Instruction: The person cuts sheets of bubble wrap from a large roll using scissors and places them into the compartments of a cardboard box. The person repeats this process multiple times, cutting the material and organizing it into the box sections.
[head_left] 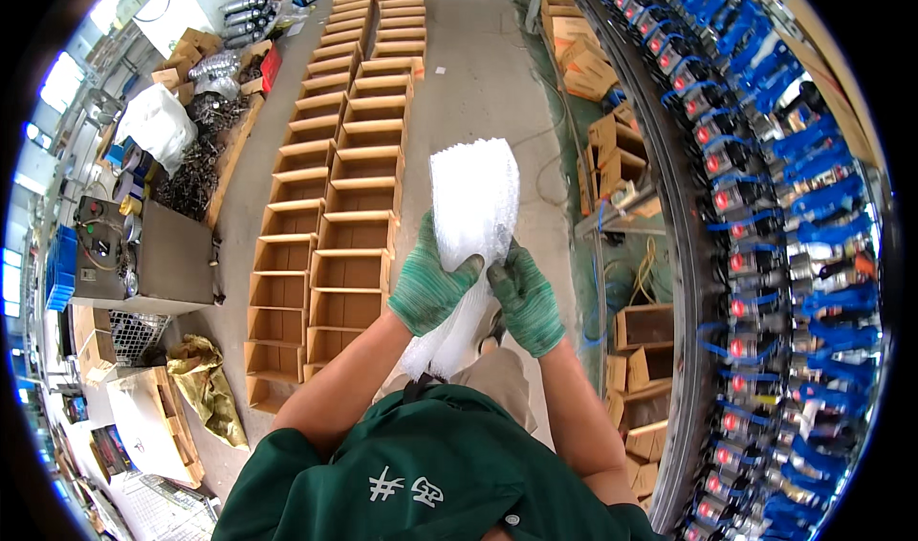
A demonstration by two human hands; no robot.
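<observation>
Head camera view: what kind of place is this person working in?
Most likely a factory packing floor. Two long rows of open cardboard boxes line the concrete floor, a rack of blue and red machine parts curves along the right, and both gloved hands hold white bubble wrap.

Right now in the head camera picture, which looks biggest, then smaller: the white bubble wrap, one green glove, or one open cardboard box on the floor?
1. White bubble wrap.
2. Green glove, left hand.
3. Open cardboard box: close to the glove in looks, and it lies farther from the camera, so unsure.
</observation>
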